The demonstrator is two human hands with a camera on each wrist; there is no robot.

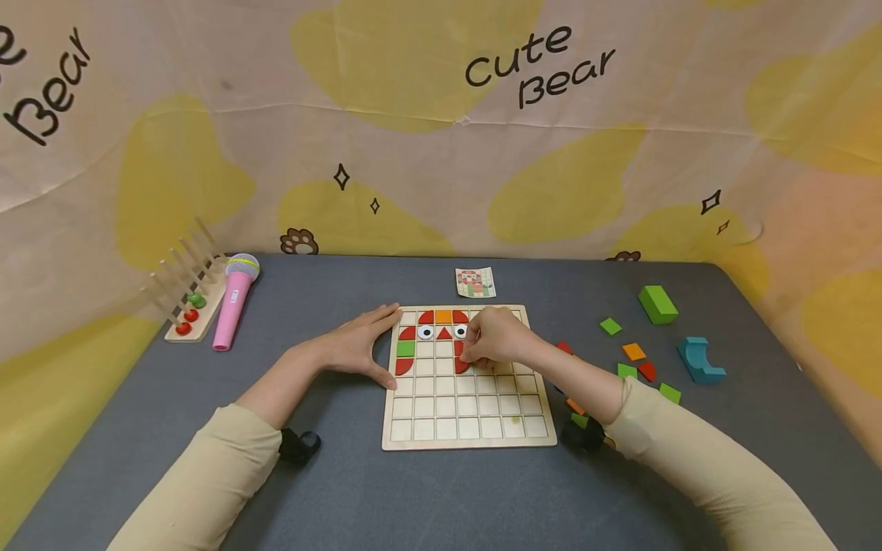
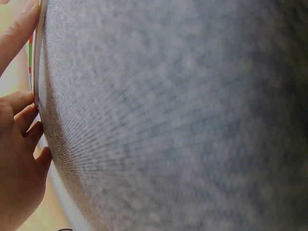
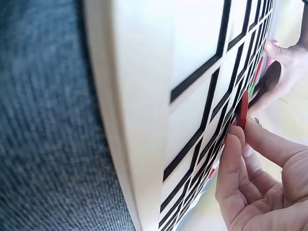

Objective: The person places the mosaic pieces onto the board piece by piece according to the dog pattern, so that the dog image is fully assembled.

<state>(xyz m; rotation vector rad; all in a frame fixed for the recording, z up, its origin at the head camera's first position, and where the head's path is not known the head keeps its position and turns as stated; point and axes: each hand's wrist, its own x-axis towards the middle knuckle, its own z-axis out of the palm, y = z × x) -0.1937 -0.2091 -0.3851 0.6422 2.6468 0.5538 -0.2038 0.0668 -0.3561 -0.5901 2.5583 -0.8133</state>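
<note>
A wooden grid board (image 1: pixel 468 417) lies flat on the grey table. Its top rows hold red curved pieces, an orange square (image 1: pixel 444 316), two eye tiles, a red triangle and a green square (image 1: pixel 406 348). My right hand (image 1: pixel 467 357) pinches a red curved piece (image 1: pixel 460 366) and sets it into a cell below the right eye. In the right wrist view, that red piece (image 3: pixel 242 109) stands on edge between my fingertips (image 3: pixel 235 139). My left hand (image 1: pixel 386 344) rests with straight fingers against the board's left edge (image 2: pixel 38 57), thumb low and fingers high.
Loose green, orange and red tiles (image 1: pixel 633 351) lie to the right of the board. Beyond them are a green block (image 1: pixel 658 304) and a blue arch block (image 1: pixel 700 360). A pattern card (image 1: pixel 475 282) lies behind the board. A pink microphone (image 1: pixel 234 302) and a peg rack (image 1: pixel 189 295) are at left.
</note>
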